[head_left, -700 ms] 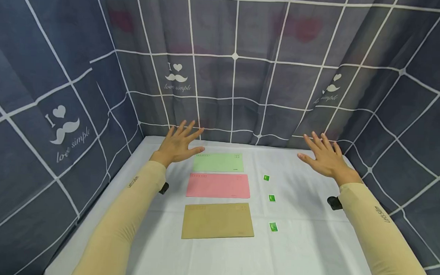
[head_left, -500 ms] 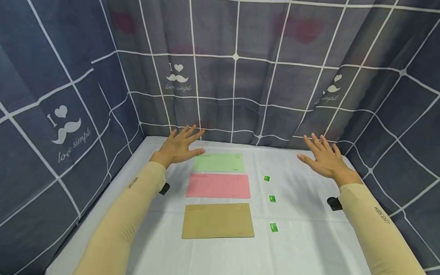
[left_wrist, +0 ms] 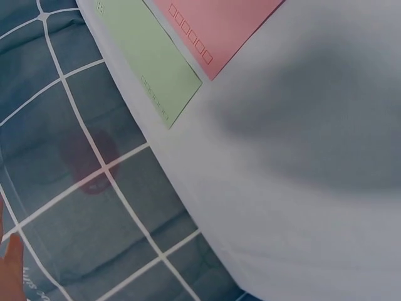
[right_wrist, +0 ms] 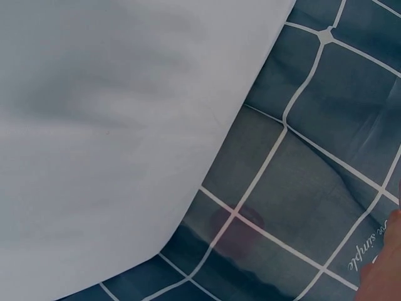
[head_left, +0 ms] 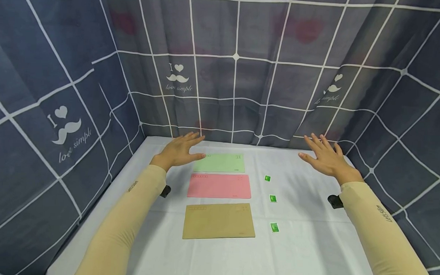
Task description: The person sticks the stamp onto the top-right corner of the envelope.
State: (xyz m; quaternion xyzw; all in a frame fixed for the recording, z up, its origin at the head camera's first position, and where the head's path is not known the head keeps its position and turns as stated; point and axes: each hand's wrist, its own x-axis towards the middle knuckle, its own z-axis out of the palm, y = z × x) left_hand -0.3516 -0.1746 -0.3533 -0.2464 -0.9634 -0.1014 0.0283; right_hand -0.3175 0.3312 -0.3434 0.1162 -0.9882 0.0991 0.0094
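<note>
The left hand (head_left: 179, 151), left of centre, has just dipped, its fingertips lower in the frame than a moment ago, while the right hand (head_left: 325, 159) hangs at centre right much as it did; both are loosely spread and hold nothing. The green envelope (head_left: 220, 163), pink envelope (head_left: 220, 186) and tan envelope (head_left: 218, 221) lie stacked down the middle, with the far stamp (head_left: 267, 178), middle stamp (head_left: 273, 198) and near stamp (head_left: 274, 227) just right of them. None of it has shifted, so I'd judge the handling hasn't begun.
</note>
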